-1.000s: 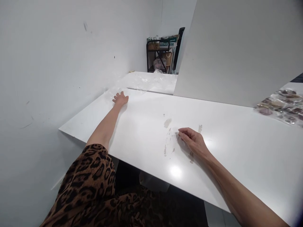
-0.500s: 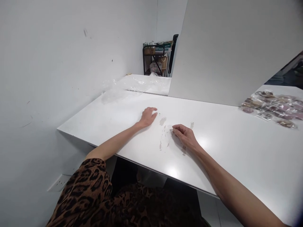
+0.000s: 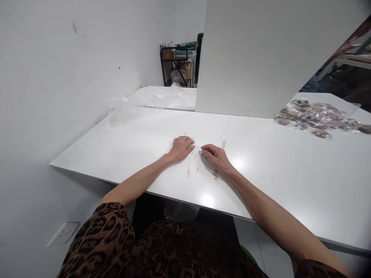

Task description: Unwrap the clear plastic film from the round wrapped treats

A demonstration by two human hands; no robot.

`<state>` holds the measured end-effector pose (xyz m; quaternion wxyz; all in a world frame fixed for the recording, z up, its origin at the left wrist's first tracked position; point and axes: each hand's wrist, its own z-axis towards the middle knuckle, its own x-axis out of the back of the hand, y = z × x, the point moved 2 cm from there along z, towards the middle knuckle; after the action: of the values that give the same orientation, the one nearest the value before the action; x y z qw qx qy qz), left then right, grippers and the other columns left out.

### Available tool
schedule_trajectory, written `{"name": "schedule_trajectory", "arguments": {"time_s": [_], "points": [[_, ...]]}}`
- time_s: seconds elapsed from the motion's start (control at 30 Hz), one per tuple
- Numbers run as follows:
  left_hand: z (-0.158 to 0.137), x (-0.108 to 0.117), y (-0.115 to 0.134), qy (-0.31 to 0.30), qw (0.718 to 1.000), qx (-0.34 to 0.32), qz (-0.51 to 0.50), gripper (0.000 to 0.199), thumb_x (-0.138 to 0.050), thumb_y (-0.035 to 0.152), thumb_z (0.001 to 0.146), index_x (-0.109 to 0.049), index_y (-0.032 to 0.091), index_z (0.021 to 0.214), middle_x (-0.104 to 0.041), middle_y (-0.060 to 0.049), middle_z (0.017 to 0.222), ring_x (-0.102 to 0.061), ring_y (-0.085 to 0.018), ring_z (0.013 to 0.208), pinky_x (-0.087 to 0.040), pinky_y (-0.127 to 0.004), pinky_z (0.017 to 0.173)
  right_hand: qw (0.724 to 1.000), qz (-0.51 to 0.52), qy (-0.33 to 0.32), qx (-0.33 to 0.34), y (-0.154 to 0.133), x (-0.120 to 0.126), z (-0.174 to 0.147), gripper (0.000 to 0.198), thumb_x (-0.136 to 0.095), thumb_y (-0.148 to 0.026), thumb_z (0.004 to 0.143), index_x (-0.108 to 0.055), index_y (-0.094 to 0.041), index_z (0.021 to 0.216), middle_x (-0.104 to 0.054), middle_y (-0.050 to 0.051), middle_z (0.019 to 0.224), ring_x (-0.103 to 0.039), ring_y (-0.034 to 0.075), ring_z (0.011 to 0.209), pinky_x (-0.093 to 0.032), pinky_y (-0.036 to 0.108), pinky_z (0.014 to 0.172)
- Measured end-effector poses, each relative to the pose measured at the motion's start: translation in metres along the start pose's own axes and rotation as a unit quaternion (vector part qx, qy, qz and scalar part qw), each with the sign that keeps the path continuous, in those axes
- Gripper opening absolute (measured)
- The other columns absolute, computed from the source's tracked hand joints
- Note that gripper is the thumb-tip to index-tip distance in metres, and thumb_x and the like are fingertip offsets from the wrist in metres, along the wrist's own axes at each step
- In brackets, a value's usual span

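My left hand (image 3: 182,149) lies palm down on the white tabletop (image 3: 139,143), fingers stretched forward with the thumb a little apart. Close to its right is my right hand (image 3: 216,156), its thumb and fingers drawn together in a pinch just above the surface. Whatever the pinch holds, if anything, is hidden or too small to make out. Between and below the hands, greyish worn patches (image 3: 188,171) mark the white top. The fingertips of the two hands point toward each other with a narrow gap between.
Crumpled clear plastic (image 3: 127,110) lies at the back left by the wall. A tall white panel (image 3: 240,58) stands along the table's back edge. Several clear-wrapped small items (image 3: 319,116) are heaped at the back right. Beyond is a black shelf cart (image 3: 175,58) with boxes.
My view has turned slightly right. My left hand has slid nearer the right one and flattened over the worn patches, narrowing the gap. My right hand keeps its pinch.
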<state>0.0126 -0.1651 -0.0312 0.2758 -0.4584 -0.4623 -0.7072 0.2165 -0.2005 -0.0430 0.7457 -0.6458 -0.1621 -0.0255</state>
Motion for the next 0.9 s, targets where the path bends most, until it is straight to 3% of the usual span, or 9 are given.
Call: {"name": "schedule_trajectory", "arguments": {"time_s": [0.17, 0.37, 0.5, 0.67, 0.73, 0.83, 0.9], "points": [[-0.0006, -0.0026, -0.0020, 0.020, 1.000, -0.022, -0.010, 0.029, -0.050, 0.036, 0.101, -0.069, 0.025, 0.120, -0.066, -0.008, 0.137, -0.053, -0.029, 0.132, -0.039, -0.051, 0.113, 1.000, 0.002, -0.001, -0.003, 0.0002, 0.0000, 0.0010, 0.034, -0.064, -0.047, 0.083, -0.069, -0.019, 0.102, -0.069, 0.002, 0.083, -0.059, 0.017, 0.076, -0.046, 0.033, 0.074], [0.0000, -0.0004, -0.0056, 0.151, 0.988, -0.018, -0.024, 0.009, -0.057, 0.031, 0.096, -0.061, 0.023, 0.095, -0.069, -0.008, 0.105, -0.059, -0.026, 0.105, -0.045, -0.045, 0.099, 1.000, 0.004, -0.003, -0.010, 0.0001, 0.0011, -0.0002, 0.032, -0.064, -0.045, 0.084, -0.069, -0.020, 0.102, -0.068, 0.002, 0.083, -0.057, 0.016, 0.074, -0.044, 0.033, 0.072], [-0.0011, 0.0029, -0.0054, 0.191, 0.981, -0.020, -0.011, 0.019, -0.062, 0.028, 0.092, -0.049, 0.024, 0.079, -0.064, -0.005, 0.089, -0.057, -0.023, 0.090, -0.045, -0.042, 0.090, 1.000, 0.008, -0.001, -0.011, 0.0008, 0.0008, -0.0006, 0.031, -0.064, -0.045, 0.085, -0.069, -0.020, 0.102, -0.067, 0.002, 0.084, -0.056, 0.016, 0.074, -0.044, 0.033, 0.071], [-0.0026, 0.0058, -0.0047, 0.189, 0.982, -0.021, -0.003, 0.013, -0.060, 0.018, 0.088, -0.050, 0.024, 0.082, -0.067, -0.006, 0.097, -0.060, -0.023, 0.096, -0.045, -0.040, 0.091, 1.000, 0.015, -0.002, -0.012, 0.0008, 0.0000, -0.0002, 0.031, -0.063, -0.045, 0.084, -0.068, -0.020, 0.101, -0.067, 0.002, 0.083, -0.055, 0.016, 0.074, -0.043, 0.033, 0.072], [-0.0027, 0.0060, -0.0046, 0.185, 0.982, -0.027, -0.013, 0.006, -0.059, 0.019, 0.089, -0.056, 0.024, 0.089, -0.069, -0.007, 0.105, -0.062, -0.024, 0.103, -0.046, -0.041, 0.095, 1.000, 0.013, -0.002, -0.013, 0.0002, 0.0000, -0.0006, 0.031, -0.063, -0.045, 0.084, -0.068, -0.020, 0.101, -0.067, 0.002, 0.083, -0.055, 0.016, 0.074, -0.043, 0.033, 0.072], [-0.0022, 0.0049, -0.0050, 0.181, 0.982, -0.037, -0.031, 0.012, -0.057, 0.023, 0.093, -0.063, 0.024, 0.104, -0.071, -0.008, 0.119, -0.062, -0.024, 0.118, -0.045, -0.042, 0.104, 1.000, 0.004, -0.002, -0.008, -0.0006, 0.0003, -0.0010, 0.030, -0.063, -0.044, 0.085, -0.068, -0.020, 0.102, -0.068, 0.002, 0.085, -0.057, 0.016, 0.076, -0.044, 0.034, 0.074], [-0.0016, 0.0038, -0.0061, 0.179, 0.983, -0.039, -0.033, 0.013, -0.057, 0.028, 0.096, -0.067, 0.024, 0.103, -0.071, -0.008, 0.126, -0.061, -0.024, 0.124, -0.044, -0.043, 0.108, 1.000, -0.002, 0.000, -0.002, -0.0006, 0.0007, -0.0008, 0.029, -0.062, -0.044, 0.085, -0.068, -0.020, 0.102, -0.068, 0.003, 0.085, -0.057, 0.017, 0.076, -0.045, 0.034, 0.075]]}}
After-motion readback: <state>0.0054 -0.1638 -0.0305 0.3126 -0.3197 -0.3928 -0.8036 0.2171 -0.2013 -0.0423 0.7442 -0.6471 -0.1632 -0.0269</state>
